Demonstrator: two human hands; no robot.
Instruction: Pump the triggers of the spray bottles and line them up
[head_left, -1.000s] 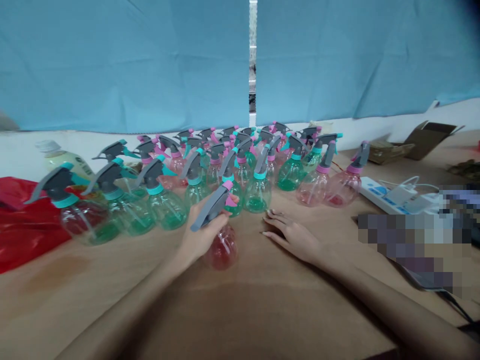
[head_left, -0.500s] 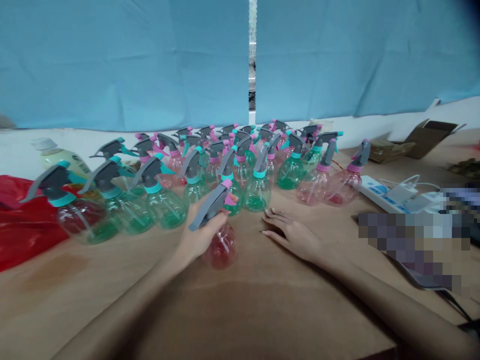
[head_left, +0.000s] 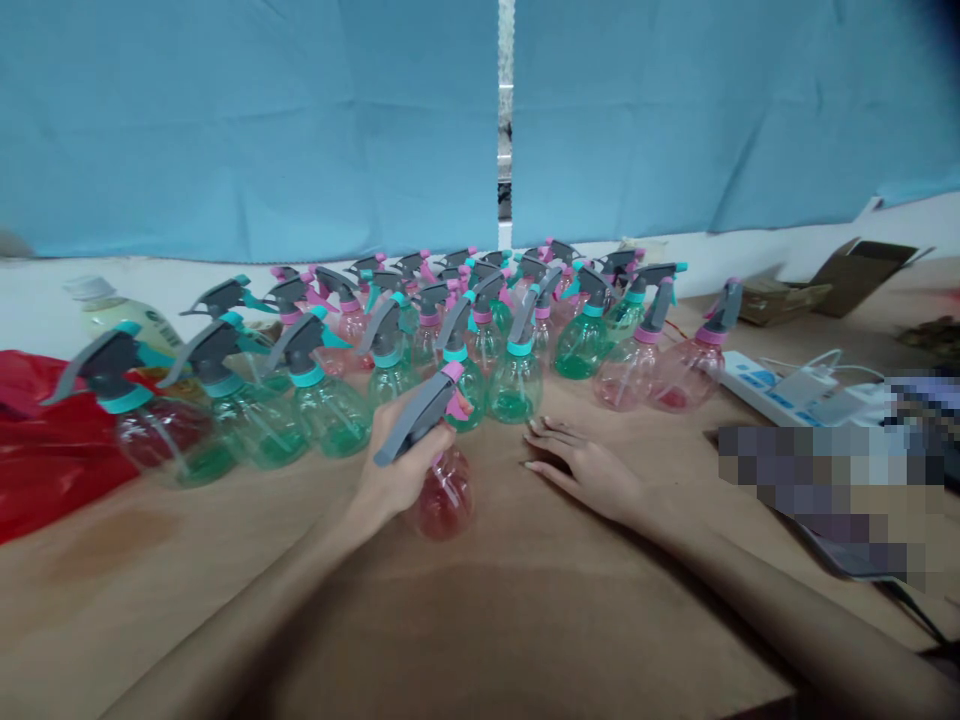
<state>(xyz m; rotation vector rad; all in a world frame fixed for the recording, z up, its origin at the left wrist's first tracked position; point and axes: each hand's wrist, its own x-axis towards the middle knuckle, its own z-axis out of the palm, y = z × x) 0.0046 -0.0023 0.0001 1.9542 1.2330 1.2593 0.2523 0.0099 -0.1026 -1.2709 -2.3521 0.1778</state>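
Pink bottle [head_left: 448,497] stands on the surface [head_left: 525,620], before the other bottles [head_left: 516,385]. The left grip [head_left: 391,472] is wrapped around its neck. The right grip [head_left: 589,470] lies flat, fingers stretched, just beside.

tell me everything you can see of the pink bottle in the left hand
The pink bottle is a round, see-through, plastic-looking sprayer with a grey trigger head, pink collar and pink nozzle tip. It stands roughly upright on the brown table, in front of the other bottles. The left hand grips its neck.

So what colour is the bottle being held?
Translucent pink bottle, grey trigger, in the left hand; head view.
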